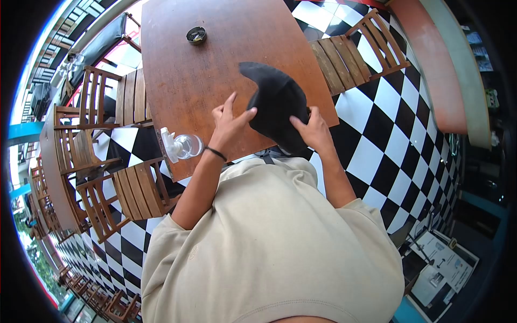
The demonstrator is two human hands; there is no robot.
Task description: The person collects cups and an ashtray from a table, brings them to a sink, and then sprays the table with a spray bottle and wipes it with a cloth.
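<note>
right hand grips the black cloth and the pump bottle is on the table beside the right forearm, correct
Not quite: the head view shows the pump bottle beside the left forearm, not the right. It is on the table, and the right hand does grip the black cloth.

Blk/wht checkered tile floor (366, 161); brown rect. wooden table (177, 81), slatted brown wooden chairs (344, 62) both sides; bright daylight at L.

The cloth (279, 102) is plain matte black, held up above the table (183, 81) near its close edge, bent, its upper left end curving out to a narrow tip.
</note>
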